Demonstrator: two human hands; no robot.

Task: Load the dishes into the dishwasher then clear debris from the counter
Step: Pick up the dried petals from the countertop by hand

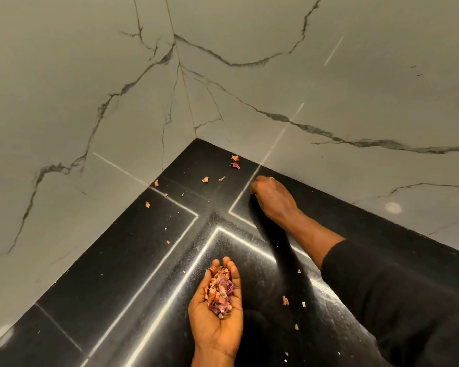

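- Left hand (217, 311) palm up and cupped, fingers pressed together and slightly bent.
- Heap of pink and orange peels (220, 291) in that palm, reaching up to the finger bases; carried, not pinched.
- Right hand (272, 197) knuckles up, down on the black counter (117, 274), just beside the marble wall (249, 102).
- Right fingers bent downward and bunched; tips hidden under the hand, so cannot tell whether pinching anything.
- Loose scraps (235, 161) on the counter just beyond the right fingers, toward the corner, with a few more to the left of them along the other wall.
- Further bits lying between the left fingers and the black sleeve (382, 287).
- Right hand well ahead of the left fingertips, the two hands apart.
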